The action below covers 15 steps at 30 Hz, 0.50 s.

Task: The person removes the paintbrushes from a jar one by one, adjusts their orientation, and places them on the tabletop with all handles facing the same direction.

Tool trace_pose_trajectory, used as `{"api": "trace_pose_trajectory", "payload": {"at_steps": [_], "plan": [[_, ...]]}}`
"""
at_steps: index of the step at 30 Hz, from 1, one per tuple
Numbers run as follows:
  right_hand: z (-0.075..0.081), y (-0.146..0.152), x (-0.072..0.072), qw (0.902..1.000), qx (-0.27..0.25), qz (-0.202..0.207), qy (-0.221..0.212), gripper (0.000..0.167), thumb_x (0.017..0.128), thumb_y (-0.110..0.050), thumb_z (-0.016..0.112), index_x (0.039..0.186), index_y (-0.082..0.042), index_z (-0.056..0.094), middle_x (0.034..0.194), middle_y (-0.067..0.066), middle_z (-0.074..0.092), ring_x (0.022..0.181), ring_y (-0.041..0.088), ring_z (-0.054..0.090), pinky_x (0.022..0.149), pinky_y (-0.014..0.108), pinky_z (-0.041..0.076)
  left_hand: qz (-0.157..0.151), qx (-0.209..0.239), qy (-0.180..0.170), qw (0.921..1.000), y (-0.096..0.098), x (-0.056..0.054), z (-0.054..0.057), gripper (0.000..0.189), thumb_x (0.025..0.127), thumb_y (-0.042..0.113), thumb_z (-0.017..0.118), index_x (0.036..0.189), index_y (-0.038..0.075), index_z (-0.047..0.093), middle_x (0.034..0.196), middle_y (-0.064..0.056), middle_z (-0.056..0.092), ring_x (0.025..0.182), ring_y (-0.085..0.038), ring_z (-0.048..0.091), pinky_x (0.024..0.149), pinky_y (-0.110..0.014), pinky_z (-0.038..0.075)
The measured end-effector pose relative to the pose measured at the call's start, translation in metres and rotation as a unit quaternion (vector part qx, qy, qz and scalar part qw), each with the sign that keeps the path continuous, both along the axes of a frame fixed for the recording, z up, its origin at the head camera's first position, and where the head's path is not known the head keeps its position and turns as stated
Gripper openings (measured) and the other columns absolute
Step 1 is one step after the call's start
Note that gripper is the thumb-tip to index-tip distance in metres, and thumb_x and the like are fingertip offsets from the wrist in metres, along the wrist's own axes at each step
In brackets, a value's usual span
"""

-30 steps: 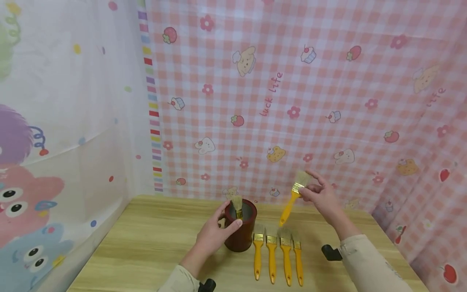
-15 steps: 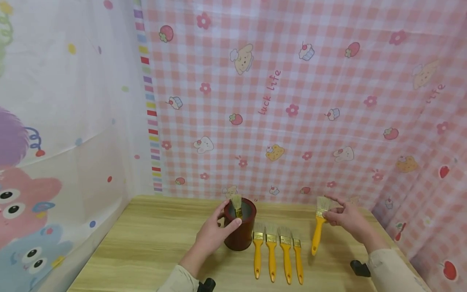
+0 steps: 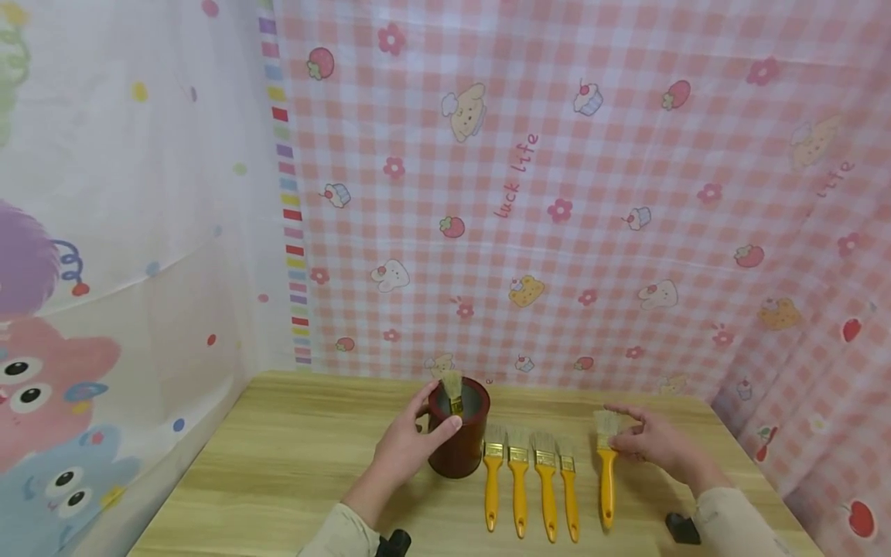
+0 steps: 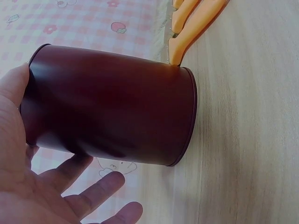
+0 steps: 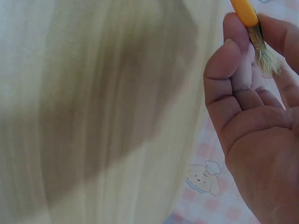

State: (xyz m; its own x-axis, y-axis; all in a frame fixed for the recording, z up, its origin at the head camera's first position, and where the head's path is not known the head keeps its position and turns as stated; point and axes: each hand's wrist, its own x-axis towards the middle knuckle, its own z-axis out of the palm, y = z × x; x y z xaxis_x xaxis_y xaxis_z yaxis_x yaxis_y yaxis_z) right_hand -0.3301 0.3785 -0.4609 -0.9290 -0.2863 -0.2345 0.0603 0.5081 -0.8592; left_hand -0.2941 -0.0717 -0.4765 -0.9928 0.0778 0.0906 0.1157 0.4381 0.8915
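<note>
My left hand (image 3: 409, 442) grips the dark red-brown cylindrical pot (image 3: 455, 450) near its rim, thumb on the near side. The pot stands upright on the table, and one paintbrush (image 3: 452, 384) sticks out of it, bristles up. In the left wrist view the pot's wall (image 4: 112, 105) fills the middle, with several fingers spread free beside it. My right hand (image 3: 657, 445) pinches another paintbrush (image 3: 608, 483) near its metal band, its yellow handle pointing toward me, low over the table. In the right wrist view the bristles (image 5: 268, 61) show between thumb and fingers.
Several yellow-handled paintbrushes (image 3: 519, 495) lie side by side in a row right of the pot, bristles away from me. The wooden table (image 3: 278, 456) ends at a pink checked cloth (image 3: 557, 255) behind it. A white printed cloth (image 3: 181, 325) hangs at the left.
My right hand has carried its paintbrush right and down, from above the row to low over the table on the row's right. The left hand and pot have stayed in place.
</note>
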Motion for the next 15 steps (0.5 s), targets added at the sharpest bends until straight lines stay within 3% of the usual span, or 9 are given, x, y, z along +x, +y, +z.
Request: {"api": "trace_pose_trajectory", "payload": {"at_steps": [6, 15], "plan": [[-0.015, -0.003, 0.000, 0.9995, -0.003, 0.021, -0.023, 0.079, 0.104, -0.013, 0.069, 0.167, 0.004, 0.026, 0.112, 0.015, 0.078, 0.099, 0.027, 0.076, 0.088, 0.045, 0.064, 0.002, -0.004, -0.003, 1.0000, 0.000, 0.000, 0.001, 0.076, 0.096, 0.064, 0.072, 0.162, 0.052, 0.037, 0.157, -0.008, 0.060, 0.146, -0.044, 0.055, 0.108, -0.068, 0.050], [-0.032, -0.009, 0.000, 0.9979, -0.032, 0.050, -0.028, 0.078, 0.103, -0.011, 0.069, 0.166, 0.007, 0.025, 0.095, 0.014, 0.078, 0.086, 0.029, 0.077, 0.071, 0.035, 0.062, 0.002, -0.010, -0.007, 0.9999, 0.001, 0.002, 0.003, 0.077, 0.096, 0.065, 0.072, 0.162, 0.051, 0.037, 0.157, -0.009, 0.060, 0.146, -0.045, 0.054, 0.108, -0.069, 0.050]]}}
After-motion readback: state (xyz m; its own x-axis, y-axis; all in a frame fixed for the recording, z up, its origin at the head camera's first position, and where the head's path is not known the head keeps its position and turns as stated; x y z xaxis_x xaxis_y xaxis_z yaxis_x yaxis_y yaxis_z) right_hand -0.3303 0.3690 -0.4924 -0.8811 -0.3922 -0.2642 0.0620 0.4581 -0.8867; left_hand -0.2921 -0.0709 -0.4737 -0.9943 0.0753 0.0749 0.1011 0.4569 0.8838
